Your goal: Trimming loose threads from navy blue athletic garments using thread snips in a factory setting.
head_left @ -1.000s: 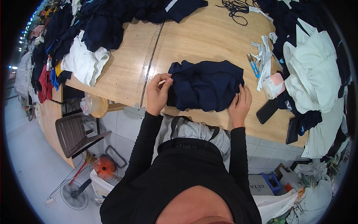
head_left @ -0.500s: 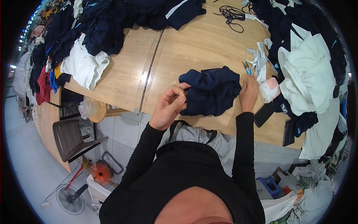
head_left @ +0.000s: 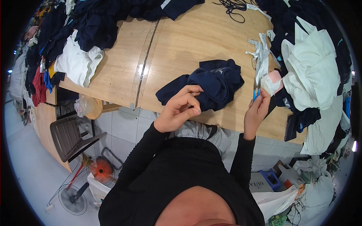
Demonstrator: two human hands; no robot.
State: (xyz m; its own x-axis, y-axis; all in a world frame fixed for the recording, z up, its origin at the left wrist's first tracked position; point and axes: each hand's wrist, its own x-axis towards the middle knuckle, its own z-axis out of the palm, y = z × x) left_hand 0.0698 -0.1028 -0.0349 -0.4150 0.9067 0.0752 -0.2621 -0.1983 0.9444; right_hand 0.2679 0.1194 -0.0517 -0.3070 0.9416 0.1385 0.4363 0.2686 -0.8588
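Observation:
A bunched navy garment (head_left: 217, 86) lies on the wooden table in front of me, one flap spread to the left behind my left hand. My left hand (head_left: 181, 108) is closed at its near edge, fingers curled and thumb pressed in; the index finger touches the cloth. What lies between the fingertips is partly hidden. To the right of the garment, my right hand (head_left: 257, 109) is closed around a small pair of snips (head_left: 257, 92) with blue handles, blades pointing away from me. Beyond the blades lie crumpled pale strips (head_left: 260, 56).
A white garment pile (head_left: 311, 67) and a pink-and-white block (head_left: 272, 82) sit on the right. Navy clothes (head_left: 98, 26) and a white garment (head_left: 79, 60) lie at the far left, black cords (head_left: 235, 9) at the back. A chair (head_left: 69, 135) and fan (head_left: 73, 197) stand left.
My right hand has picked up the blue-handled snips and drawn them nearer. The navy garment has been shifted, with a flap now out to the left. My left hand has moved slightly right.

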